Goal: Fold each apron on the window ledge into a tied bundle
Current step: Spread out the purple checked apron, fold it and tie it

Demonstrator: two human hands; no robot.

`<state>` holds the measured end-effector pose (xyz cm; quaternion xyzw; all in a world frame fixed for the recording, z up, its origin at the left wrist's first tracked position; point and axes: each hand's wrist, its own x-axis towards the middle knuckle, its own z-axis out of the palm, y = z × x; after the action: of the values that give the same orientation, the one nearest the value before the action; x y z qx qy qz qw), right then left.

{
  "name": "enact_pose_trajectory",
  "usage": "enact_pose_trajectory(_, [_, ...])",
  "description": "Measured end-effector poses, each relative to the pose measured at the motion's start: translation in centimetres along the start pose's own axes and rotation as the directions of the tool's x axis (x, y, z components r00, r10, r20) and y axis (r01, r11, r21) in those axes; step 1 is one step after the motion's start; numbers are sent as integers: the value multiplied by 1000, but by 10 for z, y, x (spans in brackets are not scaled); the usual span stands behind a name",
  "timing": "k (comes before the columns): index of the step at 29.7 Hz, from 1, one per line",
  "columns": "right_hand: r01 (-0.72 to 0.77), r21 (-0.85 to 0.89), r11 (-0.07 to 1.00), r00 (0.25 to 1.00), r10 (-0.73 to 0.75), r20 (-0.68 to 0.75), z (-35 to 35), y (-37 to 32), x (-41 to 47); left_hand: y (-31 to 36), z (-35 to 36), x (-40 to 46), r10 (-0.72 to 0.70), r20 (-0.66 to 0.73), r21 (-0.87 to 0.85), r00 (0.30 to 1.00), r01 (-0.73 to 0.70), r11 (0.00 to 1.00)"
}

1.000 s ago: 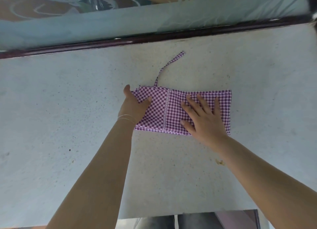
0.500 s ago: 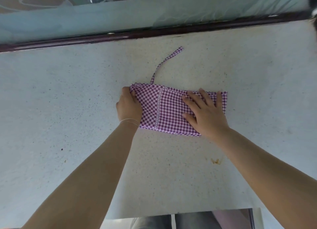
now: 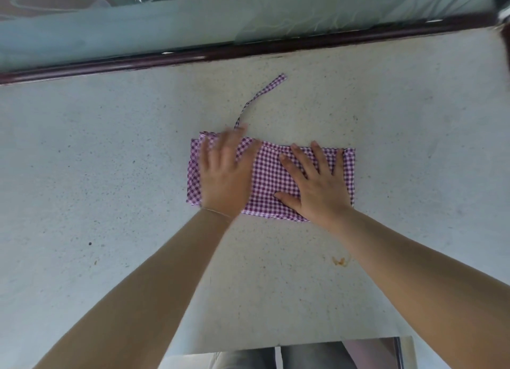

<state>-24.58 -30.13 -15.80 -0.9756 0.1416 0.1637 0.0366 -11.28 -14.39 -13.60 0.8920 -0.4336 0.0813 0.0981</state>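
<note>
Purple-and-white gingham cotton apron (image 3: 271, 175) lies folded into a flat oblong on the pale speckled stone window ledge (image 3: 110, 175), about mid-depth, long side parallel to the window. One narrow gingham tie strap (image 3: 259, 96) trails from its far edge toward the dark maroon window frame rail (image 3: 248, 52); it lies loose and nothing holds it.

Left hand (image 3: 225, 172): flat, palm down, fingers straight, pressing the left end of the fold; somewhat motion-blurred. Right hand (image 3: 317, 183): flat, fingers spread, pressing the right half. Neither grips the cloth. A thin bracelet (image 3: 218, 212) sits on the left wrist.

Handling estimate: light, thin, limp fabric, not fragile. Layers probably spring open or slide on each other once pressure lifts, so one palm should stay down while the other works. Stacked edges show at both ends. Best purchase is likely a pinch on a short end through all layers, for folding or rolling toward the other end. The strap is the obvious thing to tie round the bundle; take it near its free tip.

Surroundings: frosted patterned window glass (image 3: 193, 18) behind the rail; a small orange-brown stain (image 3: 340, 261) on the ledge near the right forearm, apart from the cloth; a dark speck (image 3: 90, 243) at left. Nothing obstructs the apron. No other apron is in view.
</note>
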Motion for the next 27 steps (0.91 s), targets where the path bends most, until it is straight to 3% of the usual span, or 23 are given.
enact_pose_trajectory(2, [-4,-14,1000,1000,4,3,2,0,1,33,3,-14,214,211,-25,954,-214,977])
enact_pose_trajectory(5, [-8,-28,1000,1000,8,5,2,-1,1,30,17,-33,155,423,-5,893,-169,986])
enact_pose_trajectory(10, [-5,31,1000,1000,5,-2,0,0,1,-12,24,-41,-4,407,29,913,-9,1000])
enact_pose_trajectory(16, [-55,84,995,990,66,-128,-19,10,6,-14,22,-35,-29,445,66,895,-1,998])
enact_pose_trajectory(22, [7,92,996,999,-10,31,-36,2,2,-41,12,-4,280,562,-22,779,-324,946])
enact_pose_trajectory(25, [80,81,993,995,-84,54,-29,-16,-31,-33,-3,5,346,462,13,816,-396,918])
enact_pose_trajectory(27, [109,141,984,987,-124,103,-25,-32,-54,-9,-12,-1,291,456,7,841,-331,944])
